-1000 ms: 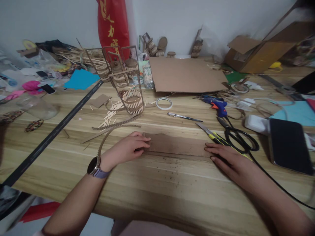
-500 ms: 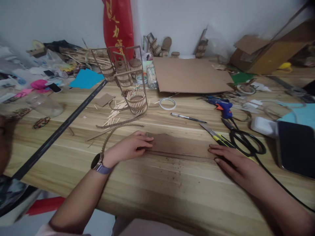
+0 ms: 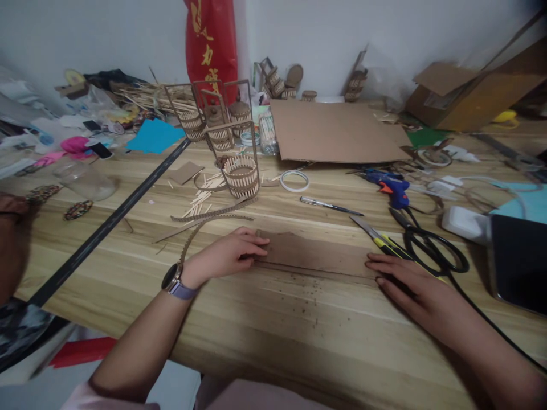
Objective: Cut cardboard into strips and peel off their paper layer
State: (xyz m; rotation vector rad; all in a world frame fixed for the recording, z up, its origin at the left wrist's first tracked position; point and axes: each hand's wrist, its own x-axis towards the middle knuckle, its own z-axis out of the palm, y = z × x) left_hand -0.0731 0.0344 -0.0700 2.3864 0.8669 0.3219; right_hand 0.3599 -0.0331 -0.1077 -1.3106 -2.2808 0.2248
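Observation:
A strip of brown cardboard lies lengthwise in front of me on the wooden table, its far edge uneven. My left hand grips its left end, fingers on top and thumb at the near edge. At the other end my right hand holds the strip in the same manner, fingers bent over it. Small brown crumbs are scattered just below the strip. Close to my right hand lie a yellow-and-black utility knife and black-handled scissors. A pen rests beyond the strip.
Small stick baskets with tall handles stand beyond my left hand, near loose sticks. A blue glue gun, tape roll and large cardboard sheet lie farther back. A phone is at right. Another person's arm shows at left.
The whole view has shifted slightly, so things appear a little farther right. Both hands keep their hold on the cardboard strip, which has not visibly moved on the table.

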